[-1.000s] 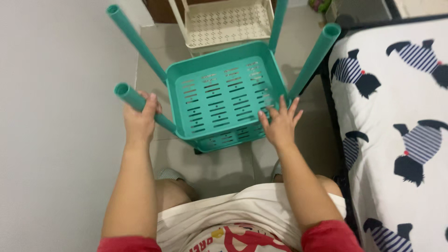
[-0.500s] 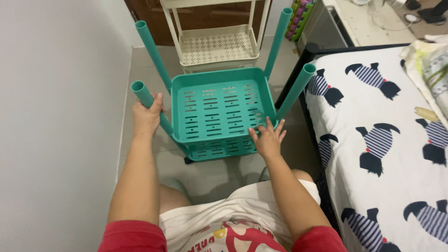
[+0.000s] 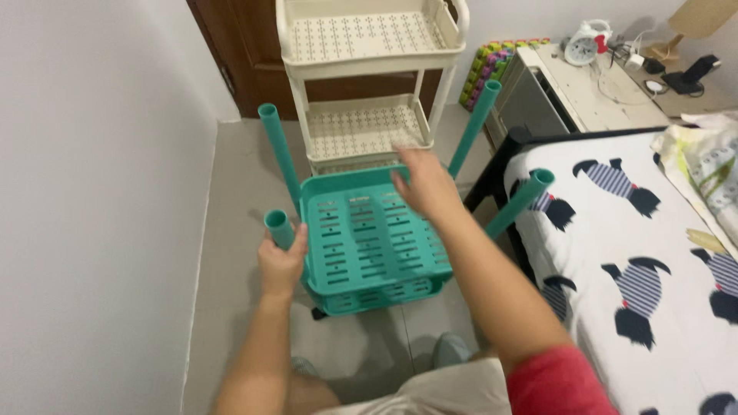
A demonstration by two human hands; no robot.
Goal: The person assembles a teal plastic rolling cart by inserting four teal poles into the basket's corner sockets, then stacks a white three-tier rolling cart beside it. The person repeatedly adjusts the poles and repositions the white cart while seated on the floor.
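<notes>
Gripping: left hand (image 3: 281, 265) is closing round a teal post (image 3: 278, 229), steadying the teal rack (image 3: 369, 238).
Reaching: right hand (image 3: 423, 183) is hovering open over the far rim.
Advice: keeping it level.

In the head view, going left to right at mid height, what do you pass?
White wall → left hand gripping a teal post → teal slotted tray → right hand over the tray → bed with the dog-print sheet.
</notes>
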